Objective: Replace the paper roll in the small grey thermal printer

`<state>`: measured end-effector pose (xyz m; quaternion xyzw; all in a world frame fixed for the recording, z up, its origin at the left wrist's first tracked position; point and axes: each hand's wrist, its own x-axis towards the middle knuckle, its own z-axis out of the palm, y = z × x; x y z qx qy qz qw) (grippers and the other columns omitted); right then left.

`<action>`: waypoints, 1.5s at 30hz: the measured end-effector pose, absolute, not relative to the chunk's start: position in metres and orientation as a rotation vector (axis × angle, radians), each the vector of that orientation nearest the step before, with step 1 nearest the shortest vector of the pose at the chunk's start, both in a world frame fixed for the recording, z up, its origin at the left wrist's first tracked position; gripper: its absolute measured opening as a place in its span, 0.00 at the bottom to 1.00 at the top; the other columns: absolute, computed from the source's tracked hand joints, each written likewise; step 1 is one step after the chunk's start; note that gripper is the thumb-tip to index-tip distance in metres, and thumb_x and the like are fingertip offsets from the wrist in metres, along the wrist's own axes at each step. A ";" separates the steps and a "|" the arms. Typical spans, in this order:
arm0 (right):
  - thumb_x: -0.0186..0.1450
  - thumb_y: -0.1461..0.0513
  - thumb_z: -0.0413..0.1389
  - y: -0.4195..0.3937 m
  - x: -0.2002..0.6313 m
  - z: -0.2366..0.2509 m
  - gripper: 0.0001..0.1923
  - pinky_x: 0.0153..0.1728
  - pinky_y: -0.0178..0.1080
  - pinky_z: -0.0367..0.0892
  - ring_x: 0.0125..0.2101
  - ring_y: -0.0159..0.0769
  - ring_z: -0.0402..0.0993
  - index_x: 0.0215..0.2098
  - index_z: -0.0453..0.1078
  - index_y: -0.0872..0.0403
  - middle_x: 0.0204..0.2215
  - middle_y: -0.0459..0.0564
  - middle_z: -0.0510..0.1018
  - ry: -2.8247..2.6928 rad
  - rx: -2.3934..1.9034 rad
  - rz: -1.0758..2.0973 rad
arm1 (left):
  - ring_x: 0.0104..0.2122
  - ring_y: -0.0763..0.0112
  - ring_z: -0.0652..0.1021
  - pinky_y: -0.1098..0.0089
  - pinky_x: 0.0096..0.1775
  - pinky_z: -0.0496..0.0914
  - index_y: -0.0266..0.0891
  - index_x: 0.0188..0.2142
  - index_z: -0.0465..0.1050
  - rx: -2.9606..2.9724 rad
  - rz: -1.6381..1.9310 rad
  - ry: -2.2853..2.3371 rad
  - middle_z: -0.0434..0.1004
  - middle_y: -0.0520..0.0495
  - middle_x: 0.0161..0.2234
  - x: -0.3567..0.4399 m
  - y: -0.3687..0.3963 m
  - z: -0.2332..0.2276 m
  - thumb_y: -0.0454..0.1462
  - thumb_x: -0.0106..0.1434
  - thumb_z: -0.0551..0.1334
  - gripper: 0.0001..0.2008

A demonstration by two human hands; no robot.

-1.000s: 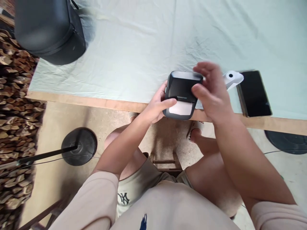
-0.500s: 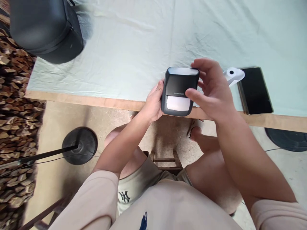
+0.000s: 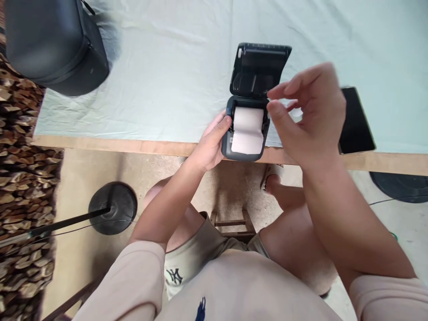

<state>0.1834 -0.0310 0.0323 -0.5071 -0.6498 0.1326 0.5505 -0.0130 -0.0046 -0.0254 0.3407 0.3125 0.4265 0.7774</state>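
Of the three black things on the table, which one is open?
The small printer by the left hand: lid up, white paper showing. The round case and phone lie shut.

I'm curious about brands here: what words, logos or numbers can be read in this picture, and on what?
"NY": interlocked letters, logo on the shorts.
Small label on the printer beside the paper roll: too small to read.
Dark blue emblem on the shirt: a figure, no letters legible.

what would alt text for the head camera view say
A seated person's left hand grips a small dark printer at the table edge, its lid flipped open over a white paper roll. The right hand hovers beside it, empty. A black phone and black case lie on the pale cloth.
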 end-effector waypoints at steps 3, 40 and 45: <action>0.67 0.63 0.62 -0.034 0.189 0.041 0.09 0.42 0.50 0.72 0.47 0.53 0.86 0.46 0.77 0.45 0.42 0.51 0.90 -1.913 -1.515 0.203 | 0.79 0.40 0.78 0.49 0.72 0.84 0.45 0.60 0.85 0.800 0.924 0.631 0.90 0.45 0.64 -0.014 -0.006 -0.028 0.56 0.74 0.77 0.25; 0.63 0.63 0.62 -0.022 0.226 -0.031 0.17 0.47 0.54 0.79 0.32 0.44 0.79 0.50 0.72 0.44 0.40 0.49 0.86 -1.489 -1.915 0.311 | 0.71 0.54 0.87 0.56 0.73 0.83 0.44 0.66 0.83 0.399 1.000 0.847 0.94 0.45 0.60 -0.006 -0.003 -0.004 0.52 0.86 0.60 0.23; 0.70 0.54 0.63 -0.036 0.235 -0.023 0.23 0.41 0.53 0.73 0.39 0.49 0.77 0.62 0.74 0.44 0.57 0.60 0.84 -1.505 -1.695 0.200 | 0.72 0.53 0.86 0.57 0.72 0.84 0.44 0.57 0.85 0.466 0.994 0.837 0.95 0.46 0.57 -0.010 -0.001 -0.014 0.53 0.85 0.61 0.20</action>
